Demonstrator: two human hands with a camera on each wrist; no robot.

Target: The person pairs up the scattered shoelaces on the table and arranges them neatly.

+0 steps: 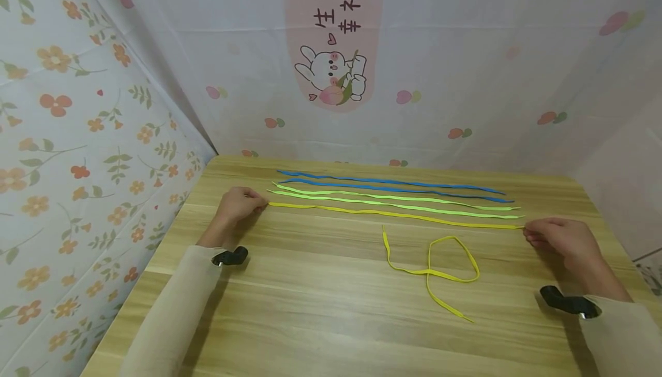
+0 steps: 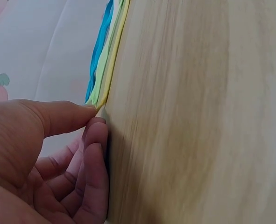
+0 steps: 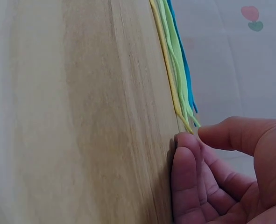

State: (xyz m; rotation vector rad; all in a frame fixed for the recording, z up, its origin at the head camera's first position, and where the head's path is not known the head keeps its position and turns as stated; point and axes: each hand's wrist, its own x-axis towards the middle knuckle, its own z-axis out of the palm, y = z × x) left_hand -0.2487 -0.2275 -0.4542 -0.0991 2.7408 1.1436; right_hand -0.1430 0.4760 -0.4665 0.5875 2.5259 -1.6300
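A yellow shoelace (image 1: pixel 388 213) lies stretched nearly straight across the wooden table. Its left end is pinched between thumb and forefinger of my left hand (image 1: pixel 239 203), the other fingers curled beneath in the left wrist view. At the opposite end, the thumb and fingertips of my right hand (image 1: pixel 565 240) pinch the lace's tip (image 3: pixel 188 126). Just beyond it run two light green shoelaces (image 1: pixel 372 202), then two blue shoelaces (image 1: pixel 372 180), roughly parallel. Nearer my body lies a second yellow shoelace (image 1: pixel 403 272), loosely looped and crossing over itself, touched by neither hand.
The light wooden table (image 1: pixel 310 319) ends at the back against a hanging printed cloth (image 1: pixel 445 55) with a rabbit picture. A flowered cloth (image 1: pixel 77 153) hangs along the left side. Black wrist mounts (image 1: pixel 231 257) sit at both sleeves.
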